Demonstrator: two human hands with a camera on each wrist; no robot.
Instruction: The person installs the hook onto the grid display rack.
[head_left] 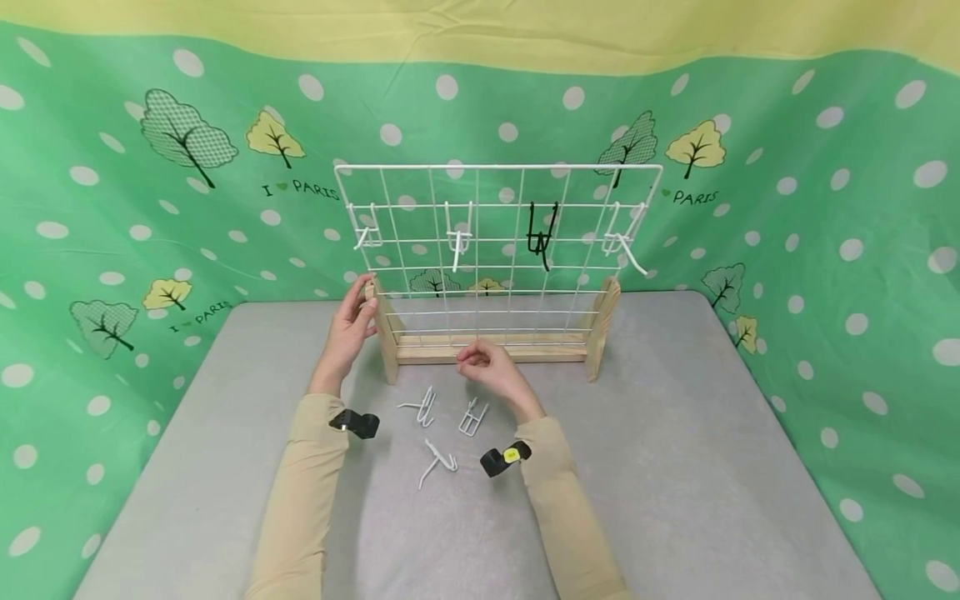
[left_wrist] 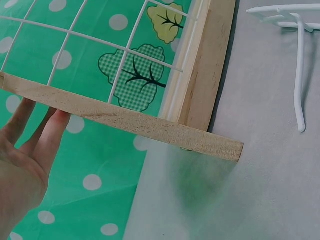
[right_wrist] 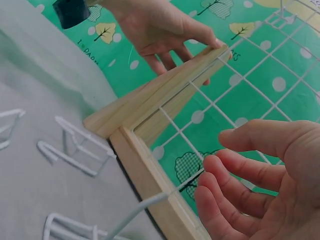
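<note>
A white wire grid panel [head_left: 500, 268] stands upright in a wooden stand. My left hand [head_left: 348, 323] holds the upper end of the left wooden side post [head_left: 384, 333], its fingertips against the wood in the left wrist view. In front of the panel's lower part hovers my right hand [head_left: 491, 367], fingers loosely curled with nothing between them. Three white wire hooks hang on the panel at the left [head_left: 367, 236], left of centre [head_left: 459, 240] and right [head_left: 618, 242]. Between the latter two is a black hook [head_left: 540, 240].
Loose white hooks lie before the stand: one at left [head_left: 426, 407], one beside the right wrist [head_left: 472, 418], another nearer [head_left: 438, 460]. A grey cloth [head_left: 675, 467] covers the table. Behind it hangs a green dotted curtain [head_left: 825, 208].
</note>
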